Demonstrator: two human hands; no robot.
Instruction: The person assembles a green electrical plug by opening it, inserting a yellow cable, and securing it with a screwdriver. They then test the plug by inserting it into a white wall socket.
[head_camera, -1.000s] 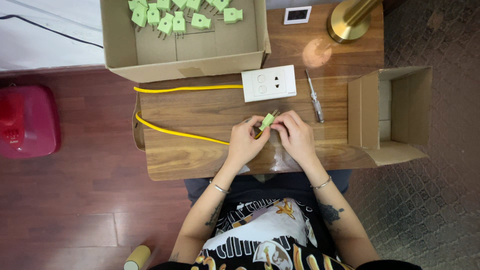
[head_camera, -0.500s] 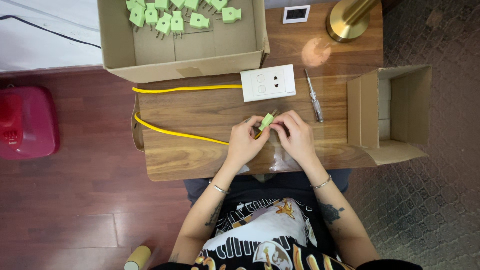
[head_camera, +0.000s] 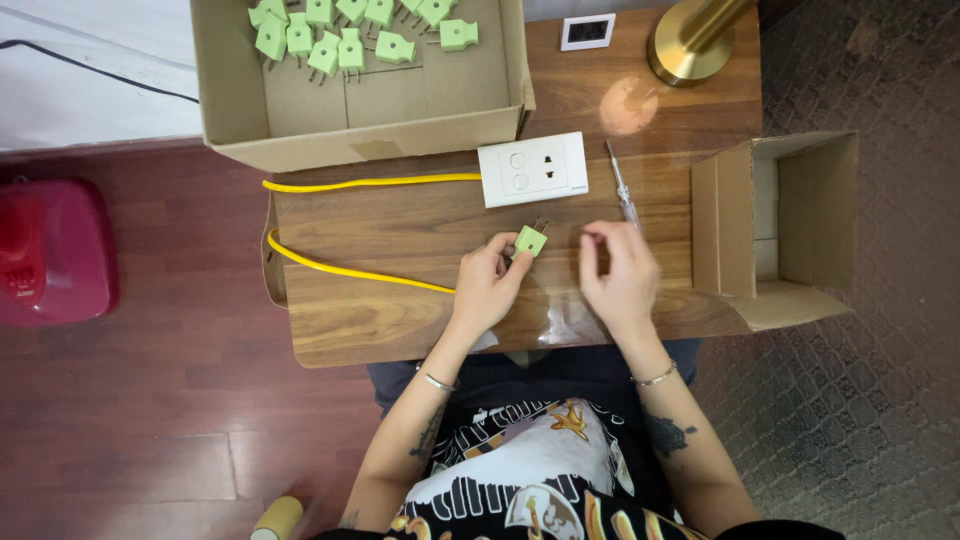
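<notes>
Head camera, looking down past my lap: half a second ago both my hands were together on the green plug (head_camera: 530, 240); now my right hand (head_camera: 618, 272) has come off it and hangs just beside, fingers loosely curled and holding nothing I can make out. My left hand (head_camera: 488, 285) alone pinches the plug, prongs pointing away from me, above the table (head_camera: 380, 325). So the two-handed work on this one plug looks to be over.

Counting outward: one yellow cable (head_camera: 350, 272) running from my left hand, one screwdriver (head_camera: 620, 185) just past my right hand, one white socket plate (head_camera: 532, 168). One empty open carton (head_camera: 790, 225) sits on my right. Farther off, the big cardboard box (head_camera: 360, 130) holds about ten more green plugs (head_camera: 350, 30); one brass lamp base (head_camera: 695, 45) and one small white frame (head_camera: 587, 31) lie beyond.
</notes>
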